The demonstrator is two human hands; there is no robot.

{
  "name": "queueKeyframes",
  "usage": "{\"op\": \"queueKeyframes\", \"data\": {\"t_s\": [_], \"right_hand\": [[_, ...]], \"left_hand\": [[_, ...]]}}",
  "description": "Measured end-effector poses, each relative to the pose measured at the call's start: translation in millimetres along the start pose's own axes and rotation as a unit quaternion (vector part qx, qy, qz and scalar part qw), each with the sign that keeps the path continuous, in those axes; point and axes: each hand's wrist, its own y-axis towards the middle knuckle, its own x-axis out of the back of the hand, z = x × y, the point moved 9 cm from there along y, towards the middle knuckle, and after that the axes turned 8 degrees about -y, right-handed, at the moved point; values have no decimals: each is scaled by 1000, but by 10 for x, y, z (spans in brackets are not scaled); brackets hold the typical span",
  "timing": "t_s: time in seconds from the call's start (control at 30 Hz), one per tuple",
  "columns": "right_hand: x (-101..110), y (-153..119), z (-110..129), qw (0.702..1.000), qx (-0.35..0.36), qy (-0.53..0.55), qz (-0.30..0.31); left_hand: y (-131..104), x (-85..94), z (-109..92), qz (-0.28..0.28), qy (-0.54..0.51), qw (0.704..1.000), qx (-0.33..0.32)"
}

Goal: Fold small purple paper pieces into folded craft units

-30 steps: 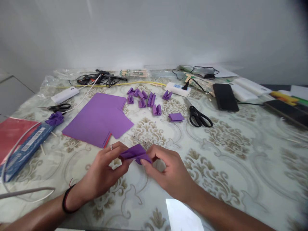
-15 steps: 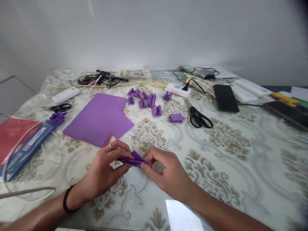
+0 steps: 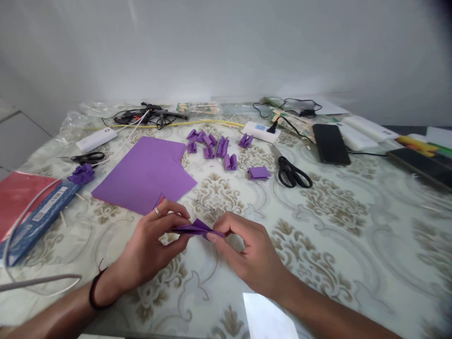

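Between my two hands a small folded piece of purple paper (image 3: 198, 228) is held just above the patterned tablecloth. My left hand (image 3: 153, 240), with a ring and a dark wrist cord, pinches its left end. At the right end, thumb and fingers of my right hand (image 3: 243, 245) close on the paper. The fingertips hide parts of its edges. Beyond my left hand lies a stack of purple paper sheets (image 3: 144, 174) with a little red showing at its edge. Several small folded purple paper pieces (image 3: 222, 147) stand farther back, and a flatter folded piece (image 3: 259, 173) lies to their right.
Black-handled scissors (image 3: 293, 172) and a black phone (image 3: 331, 144) lie to the right. A white power strip (image 3: 261, 131) and tangled cables (image 3: 151, 115) are at the back. On the left are a red and blue packet (image 3: 38, 212), smaller scissors (image 3: 88, 157) and a white cable.
Both hands have shifted slightly upward, and the right hand a little to the right. The folded purple paper has turned a bit and shows a longer edge between the fingers.
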Motion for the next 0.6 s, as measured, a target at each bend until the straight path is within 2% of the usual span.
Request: {"op": "queueKeyframes", "data": {"t_s": [0.2, 0.33, 0.6], "right_hand": [[7, 7, -94, 998, -44, 30, 13], [-19, 11, -166, 993, -83, 72, 30], [9, 10, -56, 998, -42, 34, 20]], "left_hand": [[15, -15, -81, 13, 46, 998, -33], [12, -19, -84, 8, 67, 997, -29], [3, -104, 19, 53, 47, 997, 11]]}}
